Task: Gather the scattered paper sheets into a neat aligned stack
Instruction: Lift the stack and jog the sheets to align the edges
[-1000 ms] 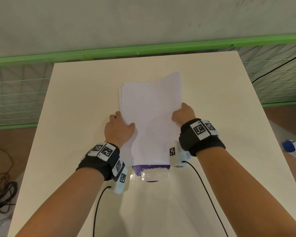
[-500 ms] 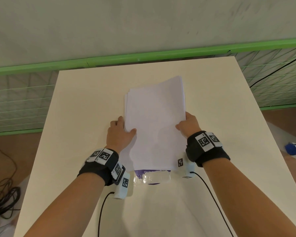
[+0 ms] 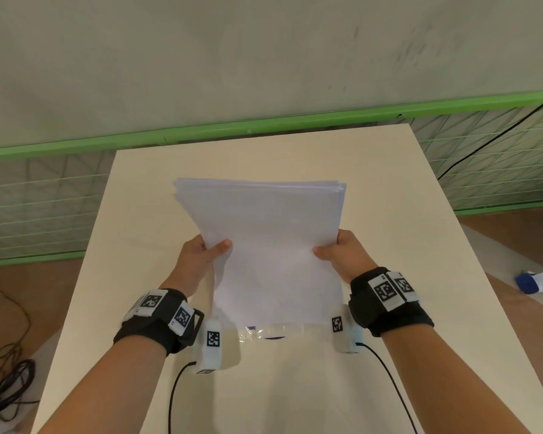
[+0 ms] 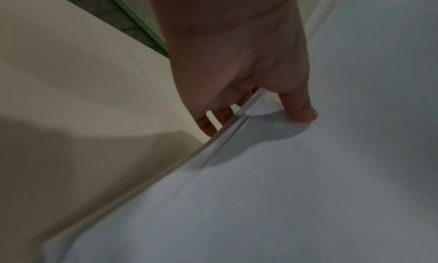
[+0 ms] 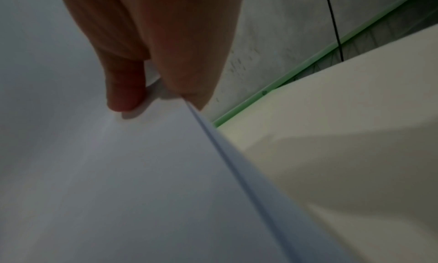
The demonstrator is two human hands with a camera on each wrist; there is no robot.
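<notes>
I have the stack of white paper sheets [image 3: 264, 245] gripped between both hands at the centre of the head frame, tilted up over the cream table [image 3: 405, 245]. My left hand [image 3: 201, 258] pinches the stack's left edge, thumb lying on the top sheet and fingers curled behind it; the left wrist view shows the same, thumb [image 4: 301, 107] pressing on the face, fingers [image 4: 208, 124] under the edge. My right hand [image 3: 345, 255] pinches the right edge the same way, thumb [image 5: 125, 92] on top and the fingers tucked behind. The sheets' far edges, toward the upper middle of the frame, sit slightly fanned, not yet flush. I cannot tell whether the near edge touches the table. Just below the stack, near the lower middle, lies a clear plastic wrapper [image 3: 264, 332] with a purple print. A green rail [image 3: 264, 126] runs across behind the table, black cables [image 3: 3, 386] lie at the lower left, and a blue-capped white object [image 3: 536, 281] sits at the right edge.
</notes>
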